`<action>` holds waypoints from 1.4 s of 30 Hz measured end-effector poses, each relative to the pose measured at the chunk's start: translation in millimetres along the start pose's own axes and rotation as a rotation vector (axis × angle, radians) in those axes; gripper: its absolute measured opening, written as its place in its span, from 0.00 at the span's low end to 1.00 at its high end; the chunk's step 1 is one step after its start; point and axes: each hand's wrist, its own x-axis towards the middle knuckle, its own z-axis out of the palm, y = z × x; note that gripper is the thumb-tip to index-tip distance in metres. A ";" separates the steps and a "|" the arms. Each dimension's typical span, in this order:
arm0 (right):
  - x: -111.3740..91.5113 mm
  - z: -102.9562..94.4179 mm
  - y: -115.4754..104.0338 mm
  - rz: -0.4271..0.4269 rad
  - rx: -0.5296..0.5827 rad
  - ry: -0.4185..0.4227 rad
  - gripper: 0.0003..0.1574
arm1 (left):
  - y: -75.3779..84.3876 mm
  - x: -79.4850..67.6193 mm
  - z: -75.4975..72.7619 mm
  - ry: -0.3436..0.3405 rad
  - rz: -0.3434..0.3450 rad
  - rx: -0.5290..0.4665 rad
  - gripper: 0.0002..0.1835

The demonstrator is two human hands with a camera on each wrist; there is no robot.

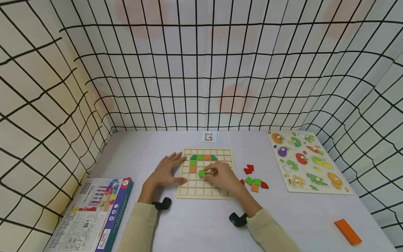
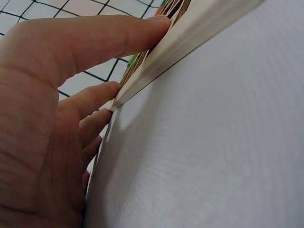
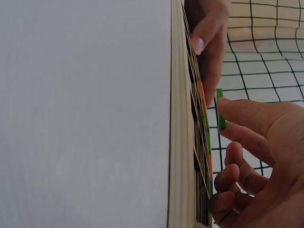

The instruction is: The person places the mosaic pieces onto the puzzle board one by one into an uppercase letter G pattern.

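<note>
The light wooden grid board (image 1: pixel 189 191) lies on the table between both hands. My left hand (image 1: pixel 167 170) rests along its left edge with fingers spread; in the left wrist view the thumb (image 2: pixel 147 35) touches the rim. Over the board's middle, my right hand (image 1: pixel 221 176) pinches a green square tile (image 1: pixel 202 173) between thumb and finger. In the right wrist view that green tile (image 3: pixel 221 109) is held on edge, a little off the board's surface. On the grid, a row has dark green rounded corners around a green and an orange square (image 1: pixel 206 157). Below its left end sit another green square (image 1: pixel 193 163) and an orange square (image 1: pixel 192 169).
Right of the board lie loose red, green and orange pieces (image 1: pixel 257 182). A small card with a coloured G-shaped pattern (image 1: pixel 209 137) is behind it. A vegetable puzzle board (image 1: pixel 306 175) and orange block (image 1: pixel 347 231) are at right, a printed box (image 1: pixel 91 213) at left.
</note>
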 end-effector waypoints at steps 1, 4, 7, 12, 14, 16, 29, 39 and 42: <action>0.2 1.8 -1.5 0.004 -0.005 -0.008 0.13 | 0.4 -0.3 -0.2 -0.002 0.000 -0.001 0.50; 1.0 6.3 -6.4 0.009 -0.029 -0.033 0.13 | 0.5 -0.3 -0.2 -0.007 -0.001 0.001 0.50; 2.1 9.8 -11.4 0.008 -0.068 -0.049 0.14 | 0.3 0.1 -0.2 -0.009 0.000 0.011 0.50; 4.7 15.6 -18.8 -0.004 -0.094 -0.063 0.14 | -1.0 0.9 0.6 -0.005 0.003 0.022 0.50; 5.8 17.9 -21.0 -0.010 -0.092 -0.071 0.15 | -2.0 1.4 1.1 -0.007 0.000 0.026 0.50; 6.6 20.1 -22.3 -0.003 -0.100 -0.077 0.16 | -2.8 1.9 2.1 -0.007 0.000 0.026 0.50; 10.4 25.9 -23.1 0.006 -0.141 -0.056 0.16 | -5.7 3.1 4.4 -0.001 -0.001 0.046 0.50; 8.3 25.7 -23.9 0.011 -0.093 -0.040 0.14 | -6.3 3.3 4.1 0.002 0.007 0.034 0.50; 8.8 26.7 -22.3 0.004 -0.098 -0.040 0.11 | -4.7 2.8 3.6 -0.002 -0.001 0.031 0.50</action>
